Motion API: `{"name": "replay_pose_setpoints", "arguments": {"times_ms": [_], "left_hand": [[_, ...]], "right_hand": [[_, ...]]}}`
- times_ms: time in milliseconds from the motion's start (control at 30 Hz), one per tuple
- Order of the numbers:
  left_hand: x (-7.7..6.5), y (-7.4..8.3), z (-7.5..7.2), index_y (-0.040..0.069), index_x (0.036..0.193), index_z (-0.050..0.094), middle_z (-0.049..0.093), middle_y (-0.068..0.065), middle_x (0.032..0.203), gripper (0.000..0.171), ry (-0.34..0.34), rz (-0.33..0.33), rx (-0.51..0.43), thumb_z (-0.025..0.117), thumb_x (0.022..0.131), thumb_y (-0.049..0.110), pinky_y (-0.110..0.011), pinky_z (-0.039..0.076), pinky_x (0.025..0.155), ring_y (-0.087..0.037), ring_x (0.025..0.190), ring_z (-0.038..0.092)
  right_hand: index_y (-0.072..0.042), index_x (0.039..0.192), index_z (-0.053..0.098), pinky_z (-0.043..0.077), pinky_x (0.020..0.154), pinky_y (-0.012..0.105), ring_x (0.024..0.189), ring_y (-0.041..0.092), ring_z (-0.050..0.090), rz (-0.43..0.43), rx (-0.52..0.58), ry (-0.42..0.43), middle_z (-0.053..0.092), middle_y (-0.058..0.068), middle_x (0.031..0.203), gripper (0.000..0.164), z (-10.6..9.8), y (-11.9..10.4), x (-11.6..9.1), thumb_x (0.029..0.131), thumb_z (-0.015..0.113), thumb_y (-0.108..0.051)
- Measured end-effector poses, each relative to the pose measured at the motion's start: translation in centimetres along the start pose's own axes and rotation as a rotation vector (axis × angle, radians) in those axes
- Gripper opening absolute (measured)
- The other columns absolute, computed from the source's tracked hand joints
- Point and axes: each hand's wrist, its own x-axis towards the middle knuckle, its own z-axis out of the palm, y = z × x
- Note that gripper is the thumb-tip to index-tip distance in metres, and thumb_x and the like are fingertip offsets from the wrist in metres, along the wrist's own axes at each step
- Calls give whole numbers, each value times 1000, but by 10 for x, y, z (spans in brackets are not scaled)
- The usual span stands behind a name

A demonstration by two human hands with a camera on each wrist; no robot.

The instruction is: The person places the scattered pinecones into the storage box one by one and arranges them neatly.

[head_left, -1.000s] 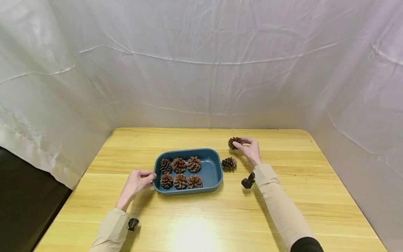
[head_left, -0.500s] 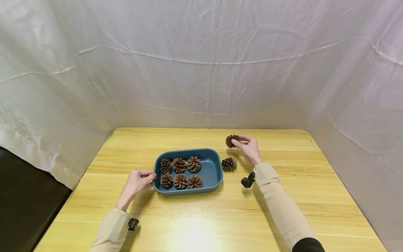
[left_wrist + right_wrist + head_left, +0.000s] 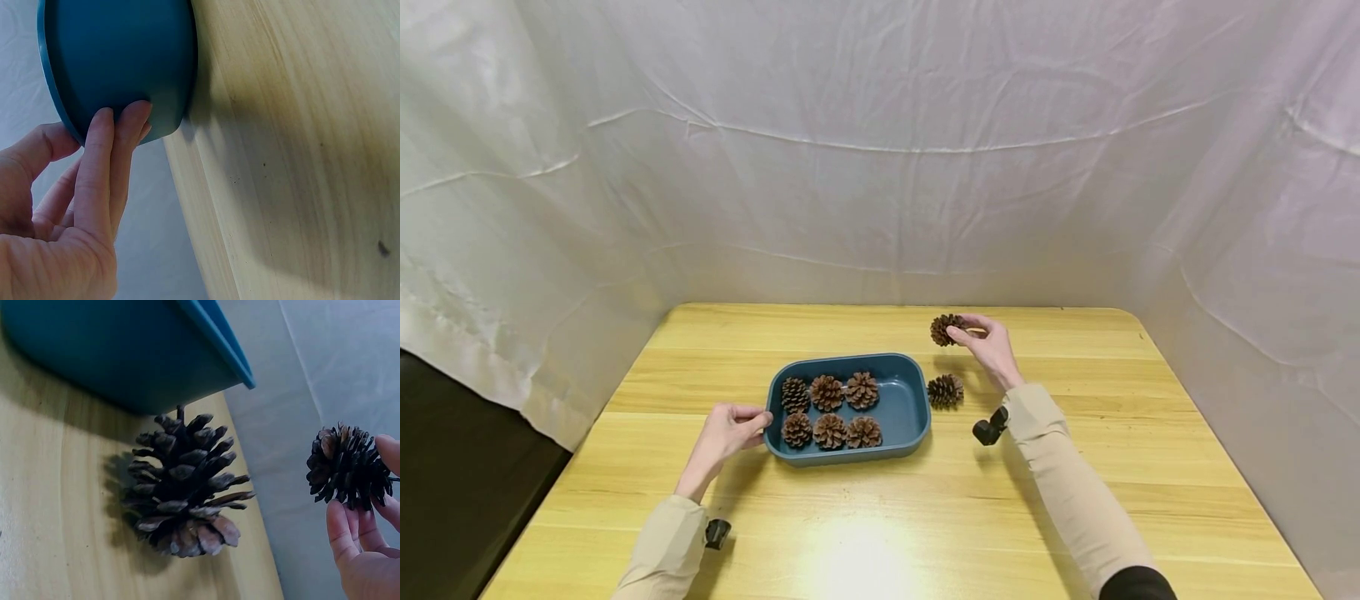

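Note:
A blue oblong tray [image 3: 904, 417] stands mid-table, with several brown pine cones [image 3: 830, 432] in two rows over its left and middle part. My left hand [image 3: 730, 431] pinches the tray's left end; in the left wrist view the thumb is at the rim and the fingers [image 3: 94, 169] press the outer wall. Beyond the tray's right end, my right hand [image 3: 992, 346] holds one pine cone [image 3: 347, 465] between thumb and fingertips, raised over the table. Another pine cone [image 3: 187, 487] lies on its side on the table, close against the tray's right end.
The light wooden table [image 3: 1075, 467] has its far edge just behind the right hand. White cloth [image 3: 880, 167] hangs behind and at both sides. Something black [image 3: 460, 483] stands beyond the table's left edge.
My right hand has lifted the pine cone and carried it slightly left and away from me. The left hand, the tray and the other pine cones have stayed put.

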Motion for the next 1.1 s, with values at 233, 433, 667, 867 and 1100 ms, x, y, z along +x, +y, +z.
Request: {"name": "replay_pose_setpoints", "arguments": {"times_ms": [233, 433, 667, 867, 1100], "left_hand": [[1, -1, -1, -19, 121, 61, 69, -33, 116, 34, 0, -3, 2, 64, 97, 4, -24, 65, 77, -7, 81, 72], [2, -1, -2, -20, 121, 61, 70, -33, 114, 34, -9, 15, 5, 63, 97, 5, -25, 66, 77, -6, 81, 72], [1, -1, -2, -20, 121, 60, 68, -34, 116, 34, -9, 15, 5, 63, 97, 3, -25, 66, 78, -10, 84, 73], [1, -1, 0, -19, 121, 61, 68, -34, 118, 34, -1, 7, 12, 63, 97, 4, -25, 66, 78, -14, 86, 74], [1, -1, -1, -20, 122, 60, 68, -34, 118, 34, -4, 4, 2, 63, 97, 3, -25, 66, 78, -12, 85, 74]], "right_hand": [[4, 139, 55, 53, 89, 18, 94, 7, 56, -24, 14, -18, 56, 25, 134, 53, 1, -9, -3, 94, 71, -19], [1, 138, 57, 53, 90, 20, 100, 10, 56, -33, 15, -34, 57, 19, 132, 50, 3, -15, -5, 94, 71, -19], [1, 136, 58, 52, 83, 12, 106, 17, 56, -39, 12, -44, 59, 18, 131, 50, 7, -19, -6, 92, 73, -17], [0, 136, 60, 51, 84, 13, 114, 24, 55, -65, -8, -64, 58, 20, 137, 50, 9, -23, -9, 91, 75, -18], [1, 136, 60, 49, 87, 12, 113, 20, 55, -104, -19, -117, 58, 22, 140, 48, 10, -25, -11, 92, 73, -16]]}}
